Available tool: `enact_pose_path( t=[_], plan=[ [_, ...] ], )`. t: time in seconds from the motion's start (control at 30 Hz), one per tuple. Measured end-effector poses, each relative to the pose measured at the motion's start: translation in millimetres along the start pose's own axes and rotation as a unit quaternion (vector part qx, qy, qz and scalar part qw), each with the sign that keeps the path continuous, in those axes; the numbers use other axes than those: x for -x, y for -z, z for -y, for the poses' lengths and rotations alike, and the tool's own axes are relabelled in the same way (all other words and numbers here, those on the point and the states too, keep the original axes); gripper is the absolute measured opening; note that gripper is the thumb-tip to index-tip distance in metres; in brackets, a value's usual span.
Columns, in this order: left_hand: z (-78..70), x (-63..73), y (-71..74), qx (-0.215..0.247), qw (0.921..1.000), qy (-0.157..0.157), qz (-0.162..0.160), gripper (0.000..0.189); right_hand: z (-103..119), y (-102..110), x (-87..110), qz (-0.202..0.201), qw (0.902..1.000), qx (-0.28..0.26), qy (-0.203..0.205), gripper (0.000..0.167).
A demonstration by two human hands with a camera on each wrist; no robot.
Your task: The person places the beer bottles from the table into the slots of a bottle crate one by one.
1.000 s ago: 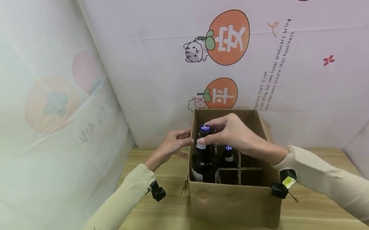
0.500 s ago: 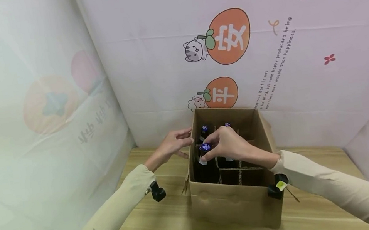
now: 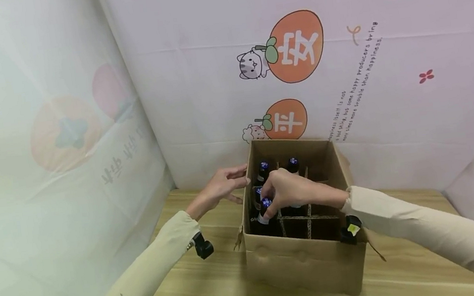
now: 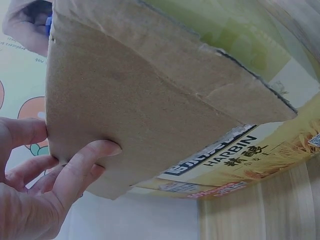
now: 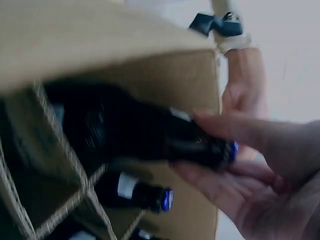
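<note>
My right hand (image 3: pixel 292 188) pinches the neck of a dark glass bottle (image 5: pixel 135 130) with a blue cap, between thumb and fingers. That bottle stands in the front left part of a divided cardboard box (image 3: pixel 307 271), mostly below the rim. Several like bottles are behind it, one bottle (image 3: pixel 264 167) in the back left corner and another bottle (image 3: pixel 293 163) to its right. My left hand (image 3: pixel 223 187) touches the box's left side near the back corner. In the left wrist view its thumb (image 4: pixel 95 150) lies against a brown flap (image 4: pixel 130 95), with other fingers at the flap's edge.
Cardboard dividers (image 3: pixel 309 218) split the box into compartments. The wood-grain table (image 3: pixel 202 292) bears the box, close to a printed cloth backdrop (image 3: pixel 192 84). Another cloth wall (image 3: pixel 46 203) rises on the left. Printed lettering (image 4: pixel 230 150) marks the box's outer side.
My right hand has lowered the bottle into the box and moved toward its front left. The bottles behind have come into view. The left hand stays in place.
</note>
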State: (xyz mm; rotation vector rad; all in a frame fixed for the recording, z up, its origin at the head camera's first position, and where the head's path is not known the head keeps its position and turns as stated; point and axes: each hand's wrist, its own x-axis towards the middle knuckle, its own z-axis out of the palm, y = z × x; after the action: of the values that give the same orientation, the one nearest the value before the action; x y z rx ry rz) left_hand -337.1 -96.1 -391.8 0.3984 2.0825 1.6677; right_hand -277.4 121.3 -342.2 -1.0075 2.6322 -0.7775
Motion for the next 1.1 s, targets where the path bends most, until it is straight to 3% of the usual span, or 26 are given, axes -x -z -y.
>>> enact_pose_path(
  t=[0.1,0.2,0.3,0.43,0.6,0.8,1.1],
  plan=[
    [-0.8,0.2,-0.8,0.0,1.0,0.002,0.0,0.061,-4.0,-7.5,-2.8,0.064,0.9952,0.051,0.054,0.024],
    [-1.4,0.0,-1.8,0.0,1.0,0.001,-0.001,0.061,-6.1,-15.0,-6.6,0.132,0.9823,0.098,0.089,0.017],
    [-1.8,-1.2,-3.0,0.003,1.0,0.0,0.002,0.061,-5.9,-12.9,-11.9,0.203,0.9693,0.116,0.075,0.011],
    [-2.4,-3.0,-4.3,0.003,1.0,0.001,0.004,0.061,-4.3,4.7,-16.4,0.26,0.961,0.09,0.026,0.021],
    [-1.7,-1.3,-4.7,-0.001,1.0,-0.006,-0.001,0.06,-5.3,12.8,-12.8,0.271,0.9611,0.055,-0.002,0.039],
    [0.9,3.9,-3.7,0.008,0.9999,-0.003,-0.007,0.061,-1.0,-2.2,-6.5,0.281,0.9535,0.105,-0.032,0.059],
    [1.1,1.9,-3.8,-0.002,0.9999,-0.008,-0.009,0.06,-7.0,3.1,-7.8,0.27,0.9528,0.127,-0.057,0.053]
  ],
)
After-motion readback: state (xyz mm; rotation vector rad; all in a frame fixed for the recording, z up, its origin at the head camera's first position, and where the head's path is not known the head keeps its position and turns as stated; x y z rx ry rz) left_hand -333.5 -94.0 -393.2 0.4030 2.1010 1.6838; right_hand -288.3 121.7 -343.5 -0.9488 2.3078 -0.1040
